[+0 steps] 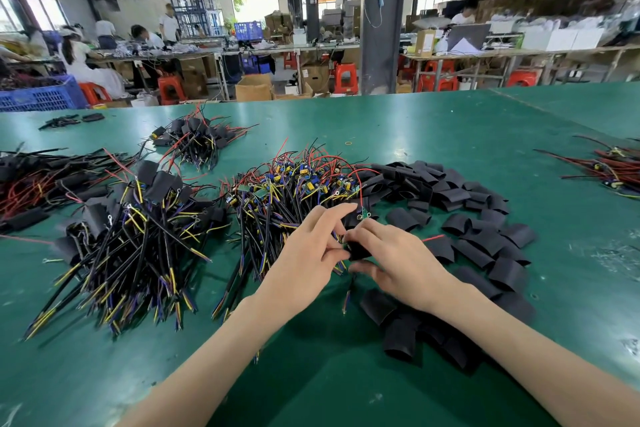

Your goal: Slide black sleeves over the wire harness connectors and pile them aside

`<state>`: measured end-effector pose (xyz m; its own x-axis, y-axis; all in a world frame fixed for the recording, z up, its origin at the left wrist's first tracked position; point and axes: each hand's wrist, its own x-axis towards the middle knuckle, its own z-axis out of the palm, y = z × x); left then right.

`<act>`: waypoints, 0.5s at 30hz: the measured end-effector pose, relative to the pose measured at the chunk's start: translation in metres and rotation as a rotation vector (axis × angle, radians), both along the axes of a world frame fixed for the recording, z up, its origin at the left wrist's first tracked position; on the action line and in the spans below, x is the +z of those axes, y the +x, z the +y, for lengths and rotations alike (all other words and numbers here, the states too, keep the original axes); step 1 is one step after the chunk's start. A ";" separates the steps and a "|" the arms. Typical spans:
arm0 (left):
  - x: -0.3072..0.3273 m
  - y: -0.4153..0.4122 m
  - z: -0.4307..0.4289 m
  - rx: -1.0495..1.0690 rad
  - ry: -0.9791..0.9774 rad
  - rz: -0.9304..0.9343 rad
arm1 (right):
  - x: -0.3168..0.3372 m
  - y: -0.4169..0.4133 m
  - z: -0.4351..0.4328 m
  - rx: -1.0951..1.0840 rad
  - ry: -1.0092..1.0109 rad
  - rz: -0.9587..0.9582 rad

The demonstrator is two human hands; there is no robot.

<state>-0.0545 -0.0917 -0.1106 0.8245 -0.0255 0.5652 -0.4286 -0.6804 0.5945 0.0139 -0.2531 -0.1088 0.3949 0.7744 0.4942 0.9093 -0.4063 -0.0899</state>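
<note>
My left hand (308, 253) and my right hand (394, 263) meet over the green table, just in front of a heap of bare wire harnesses (294, 187). The right hand pinches a black sleeve (358, 250). The left hand's thumb and fingers pinch a wire harness connector (343, 242) at the sleeve's mouth; its wires trail down toward me. Loose black sleeves (467, 211) lie scattered to the right and in front. A pile of sleeved harnesses (138, 236) sits to the left.
Another sleeved pile (197, 139) lies further back, and more harnesses (38, 184) spread along the left edge. Red wires (609, 166) lie at the far right. Bare green table (450, 128) stretches behind the heaps. People work at benches in the background.
</note>
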 end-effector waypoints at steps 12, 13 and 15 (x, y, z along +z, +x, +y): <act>0.002 0.000 0.001 0.141 -0.059 0.035 | 0.006 -0.005 0.000 -0.077 0.133 0.013; 0.002 0.000 0.002 0.171 -0.065 0.060 | 0.007 -0.005 -0.001 -0.084 0.146 0.023; 0.004 0.001 0.005 0.200 -0.081 0.115 | 0.007 -0.004 -0.002 -0.097 0.174 0.045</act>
